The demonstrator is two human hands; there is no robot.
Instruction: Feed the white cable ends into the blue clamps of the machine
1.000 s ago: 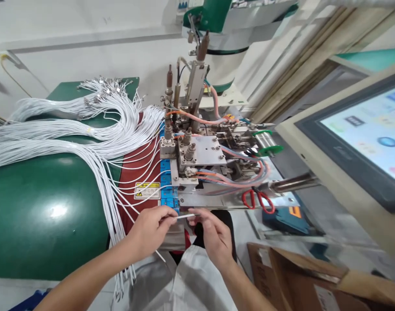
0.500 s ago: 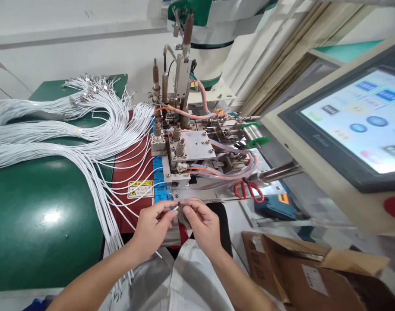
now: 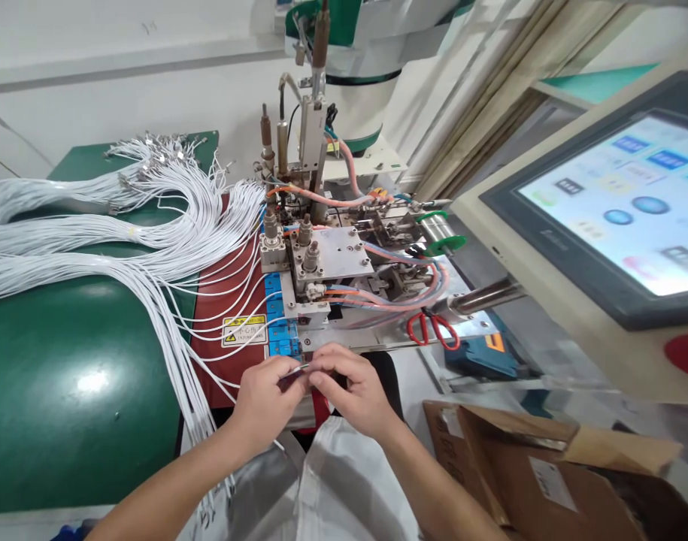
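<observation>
My left hand (image 3: 266, 402) is closed in a pinch around a white cable (image 3: 304, 367), close to its end. My right hand (image 3: 355, 392) meets it fingertip to fingertip, thumb and forefinger closed on the same cable end. The fingers cover most of that small end, so its details are hidden. Just beyond my hands is a row of blue cable holders (image 3: 283, 340) along the front of a bench machine (image 3: 335, 252). White cables run from these holders leftward over a red-brown plate (image 3: 222, 297).
Thick bundles of white cables (image 3: 84, 225) lie on a green table (image 3: 67, 376) at left. Red-handled scissors (image 3: 434, 330) and a solder wire spool (image 3: 437, 233) are right of my hands. A touchscreen (image 3: 619, 203) juts in at right, above an open cardboard box (image 3: 547, 473).
My right fingers have shifted slightly left and curl closer over the cable end, which now shows less. The camera view has moved a little.
</observation>
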